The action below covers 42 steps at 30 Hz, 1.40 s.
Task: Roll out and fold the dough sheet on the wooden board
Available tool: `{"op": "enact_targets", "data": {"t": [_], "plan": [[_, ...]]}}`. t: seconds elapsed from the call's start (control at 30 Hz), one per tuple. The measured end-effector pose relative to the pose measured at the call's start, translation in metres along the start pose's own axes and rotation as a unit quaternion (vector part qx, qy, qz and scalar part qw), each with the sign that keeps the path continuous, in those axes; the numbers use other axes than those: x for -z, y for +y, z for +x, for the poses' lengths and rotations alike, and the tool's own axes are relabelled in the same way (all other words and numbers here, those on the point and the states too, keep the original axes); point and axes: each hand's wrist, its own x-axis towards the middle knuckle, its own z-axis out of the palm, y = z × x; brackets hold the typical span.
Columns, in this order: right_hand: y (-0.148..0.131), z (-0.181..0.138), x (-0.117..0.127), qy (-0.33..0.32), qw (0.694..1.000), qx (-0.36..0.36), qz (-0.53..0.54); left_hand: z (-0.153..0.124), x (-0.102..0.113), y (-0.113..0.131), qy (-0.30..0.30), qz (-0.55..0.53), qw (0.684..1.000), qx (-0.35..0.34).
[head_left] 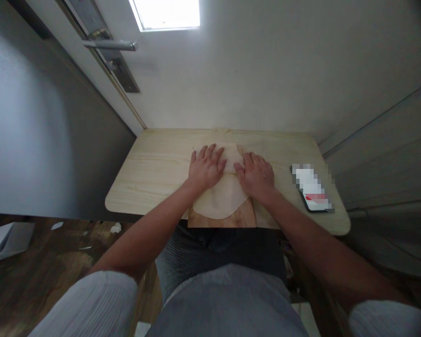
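Observation:
A thin, pale cream sheet [220, 196] with a rounded front edge lies on a brown wood-grain board [222, 221]; whether it is dough or paper I cannot tell. A crease or fold line crosses the sheet between my hands. My left hand [206, 167] is open, palm down on the sheet's left side, fingers spread and pointing away from me. On the right side, my right hand [256, 174] rests palm down with its thumb toward the middle and its fingers stretched forward near the sheet's edge. The two thumbs are a short gap apart.
Under the board is a light wooden table [154, 168] with rounded corners. A phone [311, 188] lies on its right side. Behind the table stands a pale door with a lever handle [110, 45] and a bright window [168, 14]. Scraps [115, 228] litter the floor.

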Motion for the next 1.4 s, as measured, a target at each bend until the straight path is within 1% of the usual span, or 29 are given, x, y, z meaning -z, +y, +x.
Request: {"op": "enact_targets", "data": {"t": [0.23,0.33,0.47,0.53,0.6,0.7,0.83,0.9,1.03,1.1,1.17,1.27,1.4], "plan": [[0.000,-0.041,-0.004,0.024,0.999,0.017,0.015,-0.034,0.008,0.008,-0.003,-0.006,0.999,-0.033],[-0.004,-0.065,0.001,0.012,1.000,0.016,0.013,-0.054,0.013,0.013,-0.002,-0.004,0.999,-0.034],[-0.010,-0.097,0.013,-0.010,1.000,0.016,0.002,-0.087,0.019,0.020,-0.015,0.000,0.999,-0.049],[-0.011,-0.104,0.018,-0.011,1.000,0.016,0.008,-0.098,0.021,0.023,-0.024,0.001,0.998,-0.054],[-0.010,-0.100,0.020,-0.013,1.000,0.010,0.023,-0.099,0.023,0.024,-0.035,0.000,0.998,-0.051],[-0.006,-0.076,0.020,-0.025,0.999,-0.003,0.041,-0.080,0.025,0.023,-0.054,-0.006,0.998,-0.028],[-0.002,-0.028,0.014,-0.028,0.999,-0.013,0.021,-0.032,0.022,0.017,-0.036,-0.004,0.999,-0.002],[0.000,-0.005,0.010,-0.042,0.999,-0.029,0.014,-0.008,0.017,0.012,-0.031,0.000,0.999,0.013],[0.005,0.031,0.005,-0.085,0.995,-0.046,0.024,0.028,0.002,-0.001,-0.061,-0.015,0.997,0.047],[0.008,0.044,0.004,-0.098,0.993,-0.054,0.031,0.039,-0.005,-0.006,-0.075,-0.020,0.995,0.066],[0.009,0.053,0.003,-0.107,0.992,-0.063,0.036,0.047,-0.008,-0.009,-0.076,-0.022,0.994,0.071],[0.009,0.061,0.002,-0.111,0.991,-0.068,0.041,0.053,-0.011,-0.012,-0.064,-0.019,0.996,0.058],[0.008,0.067,0.002,-0.108,0.990,-0.076,0.045,0.057,-0.012,-0.012,-0.063,-0.011,0.997,0.043]]}}
